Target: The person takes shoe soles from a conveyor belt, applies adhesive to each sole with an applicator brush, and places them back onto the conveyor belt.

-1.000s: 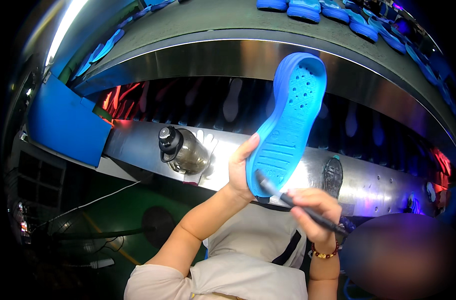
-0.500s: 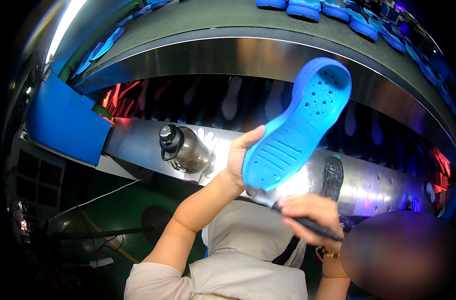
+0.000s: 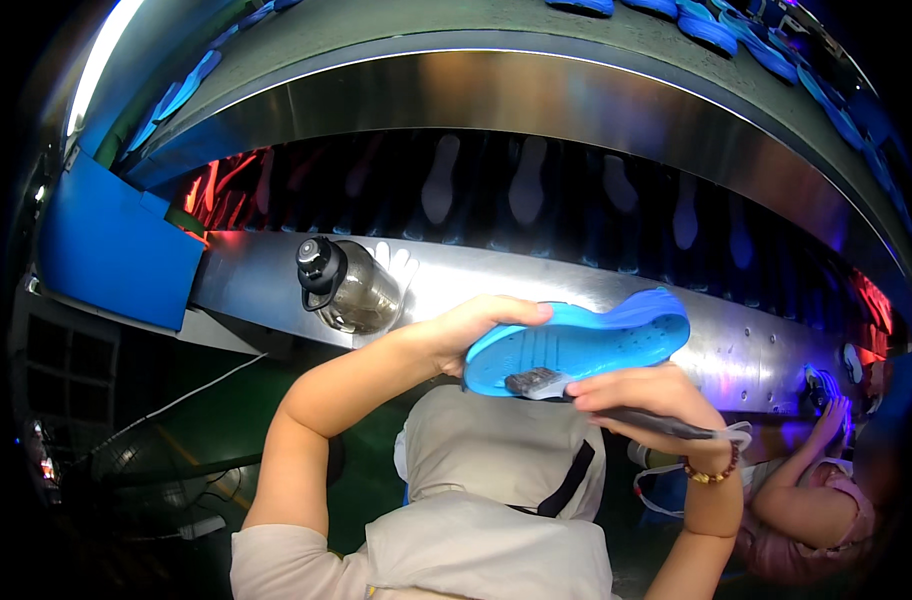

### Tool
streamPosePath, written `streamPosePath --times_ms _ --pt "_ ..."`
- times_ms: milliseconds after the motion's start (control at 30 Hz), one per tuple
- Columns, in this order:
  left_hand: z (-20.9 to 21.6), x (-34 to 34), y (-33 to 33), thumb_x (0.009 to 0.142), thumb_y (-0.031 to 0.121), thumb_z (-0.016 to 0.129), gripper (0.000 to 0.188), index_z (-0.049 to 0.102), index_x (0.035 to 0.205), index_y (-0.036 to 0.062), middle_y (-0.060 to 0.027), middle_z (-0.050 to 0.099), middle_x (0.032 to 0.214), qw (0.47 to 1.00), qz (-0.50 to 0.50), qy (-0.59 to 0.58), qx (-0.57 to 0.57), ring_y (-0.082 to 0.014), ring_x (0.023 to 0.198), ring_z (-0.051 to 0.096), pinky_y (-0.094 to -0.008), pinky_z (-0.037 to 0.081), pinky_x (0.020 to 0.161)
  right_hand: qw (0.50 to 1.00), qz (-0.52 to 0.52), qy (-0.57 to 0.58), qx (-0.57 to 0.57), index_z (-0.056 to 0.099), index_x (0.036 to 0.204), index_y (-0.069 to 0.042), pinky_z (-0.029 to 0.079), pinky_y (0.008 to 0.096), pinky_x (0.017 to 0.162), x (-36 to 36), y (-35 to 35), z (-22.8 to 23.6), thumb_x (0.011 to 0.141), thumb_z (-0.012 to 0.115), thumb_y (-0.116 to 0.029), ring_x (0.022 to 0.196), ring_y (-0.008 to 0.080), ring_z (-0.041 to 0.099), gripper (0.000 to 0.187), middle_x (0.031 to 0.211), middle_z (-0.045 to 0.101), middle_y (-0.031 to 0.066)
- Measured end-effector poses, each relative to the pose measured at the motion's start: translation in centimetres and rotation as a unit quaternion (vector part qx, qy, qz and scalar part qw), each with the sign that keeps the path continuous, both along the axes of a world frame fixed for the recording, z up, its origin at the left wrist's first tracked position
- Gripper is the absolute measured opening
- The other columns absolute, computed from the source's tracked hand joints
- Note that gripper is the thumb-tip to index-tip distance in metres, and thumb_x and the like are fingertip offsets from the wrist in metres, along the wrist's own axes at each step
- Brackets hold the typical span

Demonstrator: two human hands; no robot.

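Observation:
A bright blue shoe sole (image 3: 616, 345) with raised edges, ridges and small holes is held over the near edge of the metal ledge. My left hand (image 3: 476, 328) grips it at its left end, thumb over the upper rim and the other fingers mostly hidden behind. In my right hand (image 3: 666, 395) is a brush (image 3: 536, 383) with dark bristles and a long dark handle. Its bristles rest on the inner face of the sole, near the left end. A beaded bracelet (image 3: 714, 474) circles my right wrist.
A dark-lidded bottle (image 3: 361, 290) stands on the metal ledge (image 3: 256, 285), with a white glove-like item (image 3: 394, 262) behind it. Pale sole shapes (image 3: 528, 180) lie in the dark slot beyond. Blue soles (image 3: 706, 32) line the upper belt. Another person's arm (image 3: 801, 500) is at right.
The sole has come down and tipped from upright to nearly level. My right hand has brought the brush from the sole's lower edge onto its inner face. Another person's arm shows at right.

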State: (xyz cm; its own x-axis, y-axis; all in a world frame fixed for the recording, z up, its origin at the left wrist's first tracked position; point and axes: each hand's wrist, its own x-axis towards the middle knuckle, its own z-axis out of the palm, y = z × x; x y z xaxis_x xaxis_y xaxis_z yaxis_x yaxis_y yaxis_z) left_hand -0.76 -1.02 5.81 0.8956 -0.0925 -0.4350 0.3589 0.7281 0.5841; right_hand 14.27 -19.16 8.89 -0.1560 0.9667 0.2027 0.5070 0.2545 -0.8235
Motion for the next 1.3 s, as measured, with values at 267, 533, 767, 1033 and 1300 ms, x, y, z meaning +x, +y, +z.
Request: streamPosePath --times_ms 267,533,767,1033,1300 --pt "-0.8 -0.9 0.3 0.084 0.033 0.053 0.051 0.048 0.118 -0.0054 -0.0169 0.054 0.109 0.992 -0.064 0.030 0.100 -0.0205 0.093 0.055 -0.0302 0.045 0.078 0.999 0.003 -0.041 -0.023 0.061 0.090 -0.003 0.050 0.0301 0.073 1.2 -0.8 0.3 0.074 0.062 -0.007 0.087 0.0245 0.062 0.016 0.095 0.063 0.0098" --pt "-2.6 -1.3 1.1 0.083 0.035 0.051 0.058 0.039 0.125 -0.0037 -0.0177 0.051 0.115 0.989 -0.039 0.008 0.145 -0.0237 0.099 0.054 -0.0340 0.045 0.083 0.971 -0.098 0.117 -0.182 0.063 0.095 0.001 0.050 0.0247 0.063 1.8 -1.6 1.0 0.072 0.066 -0.002 0.076 0.0167 0.065 0.024 0.091 0.065 0.0127" --pt "-4.4 0.0 -0.5 0.083 0.036 0.047 0.059 0.034 0.129 0.0016 -0.0215 0.043 0.123 0.986 0.099 -0.068 -0.113 -0.0374 0.106 0.049 -0.0561 0.040 0.087 0.911 -0.328 0.250 -0.003 0.064 0.092 0.001 0.042 0.0165 0.043 4.6 0.5 -5.3 0.078 0.058 0.000 0.048 0.0055 0.051 0.015 0.084 0.064 0.0075" --pt "-5.3 -1.3 0.1 0.082 0.034 0.050 0.058 0.036 0.127 0.0003 -0.0165 0.050 0.118 0.981 0.174 -0.070 -0.045 -0.0252 0.101 0.054 -0.0381 0.044 0.086 0.955 -0.230 0.183 -0.034 0.063 0.089 0.003 0.042 0.0191 0.044 -1.4 -1.1 -5.1 0.074 0.064 -0.002 0.048 0.0103 0.055 0.015 0.085 0.064 0.0133" --pt "9.9 -6.7 10.8 0.083 0.043 0.029 0.066 0.024 0.133 -0.0008 -0.0217 0.033 0.132 0.847 0.263 -0.442 0.134 -0.0350 0.123 0.033 -0.0534 0.032 0.096 0.832 -0.263 0.484 0.065 0.053 0.096 0.005 0.034 0.0165 0.036 1.1 -2.7 -10.9 0.081 0.059 -0.012 0.038 0.0083 0.042 0.024 0.095 0.059 0.0248"
